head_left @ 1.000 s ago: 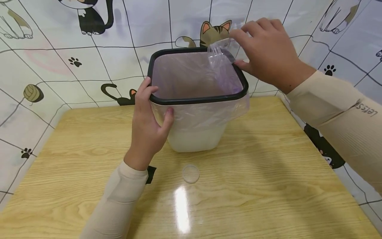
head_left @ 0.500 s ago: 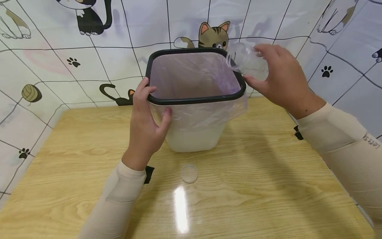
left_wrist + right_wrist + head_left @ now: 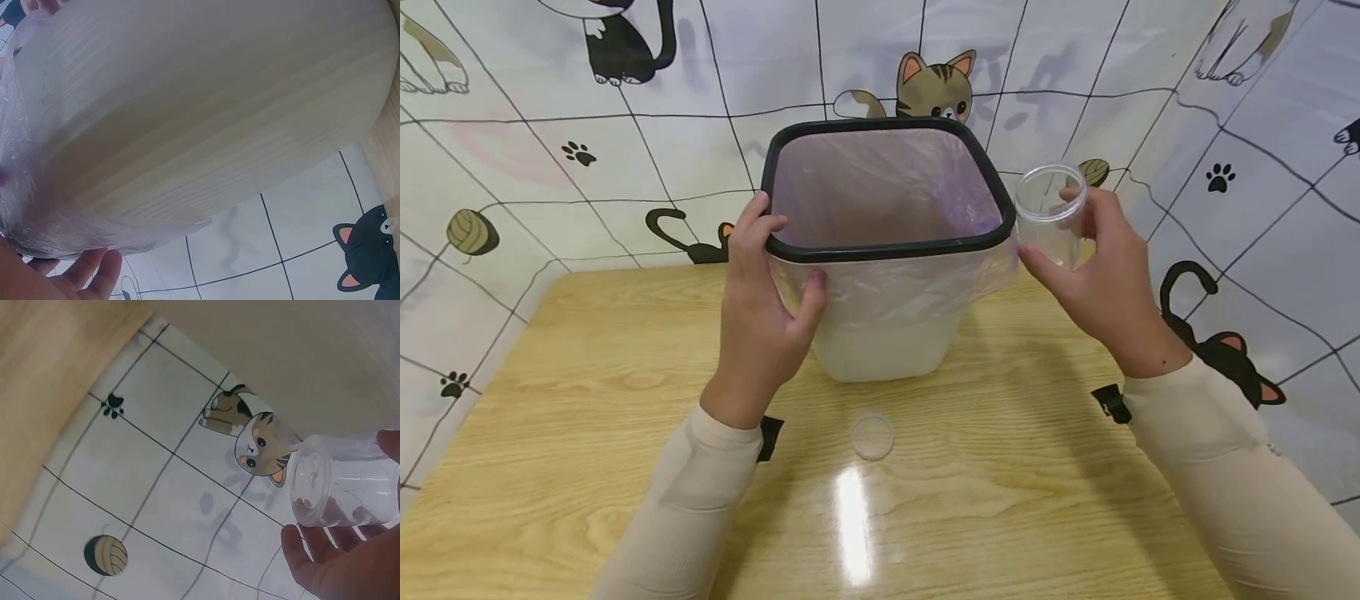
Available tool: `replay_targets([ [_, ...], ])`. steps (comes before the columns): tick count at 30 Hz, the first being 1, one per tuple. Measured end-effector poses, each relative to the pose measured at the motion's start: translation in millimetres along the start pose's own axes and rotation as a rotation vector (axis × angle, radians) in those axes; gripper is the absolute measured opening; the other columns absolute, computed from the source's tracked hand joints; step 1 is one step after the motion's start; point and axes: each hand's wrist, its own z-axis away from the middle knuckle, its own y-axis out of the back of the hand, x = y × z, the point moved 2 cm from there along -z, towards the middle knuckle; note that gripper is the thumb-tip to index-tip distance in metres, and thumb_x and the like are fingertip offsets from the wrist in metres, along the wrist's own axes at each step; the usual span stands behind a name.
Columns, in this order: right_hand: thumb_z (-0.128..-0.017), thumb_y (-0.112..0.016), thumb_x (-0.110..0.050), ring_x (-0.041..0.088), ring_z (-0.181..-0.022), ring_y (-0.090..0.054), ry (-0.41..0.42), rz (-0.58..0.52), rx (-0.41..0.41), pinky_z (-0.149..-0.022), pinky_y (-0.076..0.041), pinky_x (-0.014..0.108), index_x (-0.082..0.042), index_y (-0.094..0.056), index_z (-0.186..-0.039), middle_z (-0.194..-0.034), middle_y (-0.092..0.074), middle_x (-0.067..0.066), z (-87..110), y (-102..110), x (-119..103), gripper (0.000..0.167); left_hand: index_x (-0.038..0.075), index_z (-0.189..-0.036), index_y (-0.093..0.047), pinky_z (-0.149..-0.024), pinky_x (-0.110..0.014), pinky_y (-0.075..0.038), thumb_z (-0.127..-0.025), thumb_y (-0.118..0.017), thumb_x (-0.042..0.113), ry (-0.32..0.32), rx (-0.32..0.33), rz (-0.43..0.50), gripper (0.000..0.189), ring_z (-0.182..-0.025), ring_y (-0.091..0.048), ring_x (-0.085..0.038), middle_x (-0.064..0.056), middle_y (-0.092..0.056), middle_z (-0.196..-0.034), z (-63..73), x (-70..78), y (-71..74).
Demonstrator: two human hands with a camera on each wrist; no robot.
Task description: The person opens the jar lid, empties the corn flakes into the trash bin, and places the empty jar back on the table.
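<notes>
A white trash can (image 3: pixel 887 346) with a black rim stands on the table, lined with a thin translucent purple bag (image 3: pixel 910 287) folded over its outside. My left hand (image 3: pixel 763 321) grips the can's left side, fingers over the rim and thumb on the front, over the bag. To the right of the can, my right hand (image 3: pixel 1105 275) holds a clear plastic jar (image 3: pixel 1049 212) upright, its mouth uncovered. In the right wrist view the jar (image 3: pixel 347 481) looks see-through, with fingers curled round it. A clear round lid (image 3: pixel 872 436) lies flat on the table in front of the can.
The wood-grain table (image 3: pixel 985 500) is backed and flanked by a white wall covering (image 3: pixel 700 67) printed with grid lines and cartoon cats. It stands close behind the can. A bright light reflection falls on the table below the lid.
My right hand has come down and right from over the can's rim, turning the jar from tilted toward the can to upright. My left hand keeps its grip on the can.
</notes>
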Motion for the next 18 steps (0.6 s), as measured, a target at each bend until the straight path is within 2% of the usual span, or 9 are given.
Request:
replay_targets([
  [4,-0.082,-0.081,-0.018,0.029,-0.117,-0.058,-0.034,-0.035,-0.001,-0.103,-0.041,0.035,-0.005,-0.045,-0.141,-0.13,-0.06,0.012,17.6,-7,10,0.07,0.002,-0.135,-0.038,-0.119,-0.038,-0.032,-0.093,-0.051,0.029,-0.002,0.002,0.006,0.052,-0.148,-0.034,-0.018,-0.012,-0.037,-0.157,-1.1,-0.2,0.2],
  [8,-0.081,-0.082,-0.016,0.029,-0.118,-0.059,-0.037,-0.063,-0.034,-0.102,-0.038,0.018,-0.004,-0.046,-0.139,-0.129,-0.06,0.011,27.6,-18,20,0.069,0.002,-0.135,-0.038,-0.12,-0.038,-0.032,-0.093,-0.051,0.029,0.0,0.001,0.003,0.052,-0.148,-0.035,-0.018,-0.011,-0.036,-0.158,-0.5,-0.6,0.8],
  [10,-0.081,-0.082,-0.014,0.029,-0.118,-0.059,-0.041,-0.073,-0.061,-0.103,-0.039,0.016,-0.003,-0.046,-0.137,-0.128,-0.06,0.012,31.3,-23,25,0.068,0.002,-0.135,-0.038,-0.12,-0.038,-0.032,-0.093,-0.051,0.03,-0.004,0.0,0.002,0.052,-0.148,-0.034,-0.018,-0.012,-0.037,-0.158,-0.4,-0.5,0.5],
  [11,-0.081,-0.082,-0.014,0.029,-0.118,-0.059,-0.05,-0.08,-0.082,-0.106,-0.04,0.017,-0.002,-0.046,-0.136,-0.127,-0.06,0.013,33.1,-26,27,0.067,0.002,-0.135,-0.038,-0.12,-0.038,-0.031,-0.093,-0.051,0.029,-0.006,0.002,0.0,0.052,-0.148,-0.034,-0.018,-0.012,-0.037,-0.157,-0.6,-0.2,0.4],
  [13,-0.082,-0.081,-0.015,0.03,-0.121,-0.06,-0.079,-0.09,-0.143,-0.109,-0.044,0.03,-0.001,-0.044,-0.135,-0.127,-0.06,0.014,36.8,-31,31,0.066,0.001,-0.135,-0.038,-0.121,-0.038,-0.03,-0.093,-0.05,0.029,-0.013,0.006,-0.002,0.052,-0.148,-0.034,-0.018,-0.013,-0.037,-0.157,-1.0,0.0,0.0],
  [16,-0.085,-0.079,-0.02,0.035,-0.126,-0.059,-0.137,-0.079,-0.261,-0.102,-0.047,0.052,-0.002,-0.042,-0.134,-0.13,-0.059,0.015,43.1,-40,36,0.064,0.001,-0.134,-0.038,-0.122,-0.038,-0.028,-0.093,-0.05,0.03,-0.02,0.014,-0.005,0.052,-0.148,-0.035,-0.018,-0.013,-0.038,-0.156,-1.6,-0.2,-0.4],
  [18,-0.085,-0.078,-0.023,0.038,-0.127,-0.058,-0.155,-0.068,-0.331,-0.1,-0.047,0.054,-0.004,-0.041,-0.133,-0.13,-0.059,0.015,47.8,-46,40,0.064,0.0,-0.134,-0.038,-0.123,-0.039,-0.025,-0.093,-0.05,0.029,-0.024,0.016,-0.005,0.052,-0.148,-0.035,-0.018,-0.014,-0.039,-0.156,-2.0,-0.3,-0.8],
])
